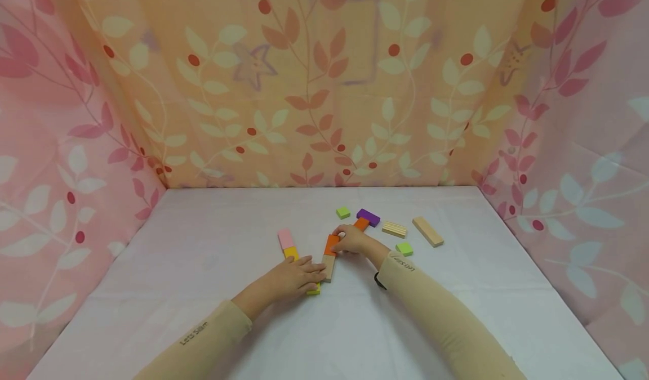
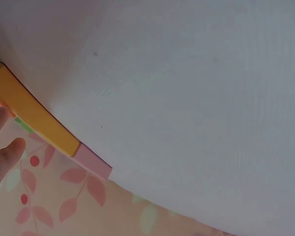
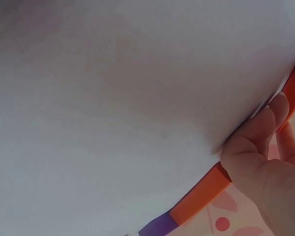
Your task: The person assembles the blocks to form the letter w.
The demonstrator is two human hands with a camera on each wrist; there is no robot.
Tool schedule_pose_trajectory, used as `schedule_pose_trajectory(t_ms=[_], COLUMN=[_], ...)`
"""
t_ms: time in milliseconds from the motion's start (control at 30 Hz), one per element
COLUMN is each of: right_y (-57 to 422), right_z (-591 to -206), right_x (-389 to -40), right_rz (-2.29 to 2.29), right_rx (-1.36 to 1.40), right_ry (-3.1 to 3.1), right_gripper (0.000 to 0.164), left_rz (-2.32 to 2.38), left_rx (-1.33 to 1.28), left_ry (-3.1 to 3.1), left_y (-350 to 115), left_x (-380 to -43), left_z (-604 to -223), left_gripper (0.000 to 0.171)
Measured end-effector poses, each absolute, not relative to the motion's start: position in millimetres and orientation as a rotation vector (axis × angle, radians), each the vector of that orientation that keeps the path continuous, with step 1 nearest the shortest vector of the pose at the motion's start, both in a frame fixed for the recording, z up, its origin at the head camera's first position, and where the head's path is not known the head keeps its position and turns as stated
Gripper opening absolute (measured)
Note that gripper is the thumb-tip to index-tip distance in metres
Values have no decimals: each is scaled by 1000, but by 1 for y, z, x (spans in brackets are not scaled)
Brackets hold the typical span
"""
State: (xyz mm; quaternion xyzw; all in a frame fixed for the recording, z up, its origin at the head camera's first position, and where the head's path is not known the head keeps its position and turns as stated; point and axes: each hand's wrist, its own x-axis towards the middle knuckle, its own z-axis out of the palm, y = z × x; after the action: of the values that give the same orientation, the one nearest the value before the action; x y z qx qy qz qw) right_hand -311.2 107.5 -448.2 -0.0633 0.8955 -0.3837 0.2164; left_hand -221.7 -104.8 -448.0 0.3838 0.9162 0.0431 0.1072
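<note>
The thumb and fingers of the right hand [image 1: 356, 240] pinch an orange block [image 1: 331, 245], its near end against a plain wooden block [image 1: 328, 269]. The fingers of the left hand [image 1: 293, 276] are spread and fairly straight, their tips by the wooden block, the hand lying over a yellow block [image 1: 314, 291] (only part of it shows). Just beyond the left hand, an amber block [image 1: 291, 253] meets a pink block [image 1: 286, 238] end to end. Past the right hand, a second orange block [image 1: 361, 223] adjoins a purple block [image 1: 368, 217]; a green block [image 1: 343, 212] sits near them. Farther right lie a ridged wooden block [image 1: 394, 229], another green block [image 1: 404, 249] and a long wooden block [image 1: 428, 231]. All rest on a white tabletop [image 1: 507, 290], with leaf-patterned cloth [image 1: 324, 87] behind.
</note>
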Motion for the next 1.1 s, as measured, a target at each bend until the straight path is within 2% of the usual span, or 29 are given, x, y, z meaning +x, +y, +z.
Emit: schedule_pose_trajectory(t_ms=[400,567,667,767,867,1100], right_y=[132,145,150,153,153,146], right_z=[-447,-440,-433,-432,-438,-447], right_x=[-323,-338,-351,-366,-379,-390], right_rz=[-1229,-1247,-1191,-1032,-780,-421], right_rx=[10,63,-43,-217,-349,-433], right_ry=[2432,2427,2552,2722,2843,2854], right_gripper=[43,33,29,33,41,54], left_rz=[104,48,36,53,43,24], left_rx=[1243,1104,939,831,775,712], left_ry=[2720,2834,2865,2856,2832,2764], left_y=[-100,-92,-82,-72,-63,-55], left_x=[-230,-238,-246,-255,-262,-268], left_z=[-444,-441,-441,-442,-444,-445], left_gripper=[41,44,55,63,64,66])
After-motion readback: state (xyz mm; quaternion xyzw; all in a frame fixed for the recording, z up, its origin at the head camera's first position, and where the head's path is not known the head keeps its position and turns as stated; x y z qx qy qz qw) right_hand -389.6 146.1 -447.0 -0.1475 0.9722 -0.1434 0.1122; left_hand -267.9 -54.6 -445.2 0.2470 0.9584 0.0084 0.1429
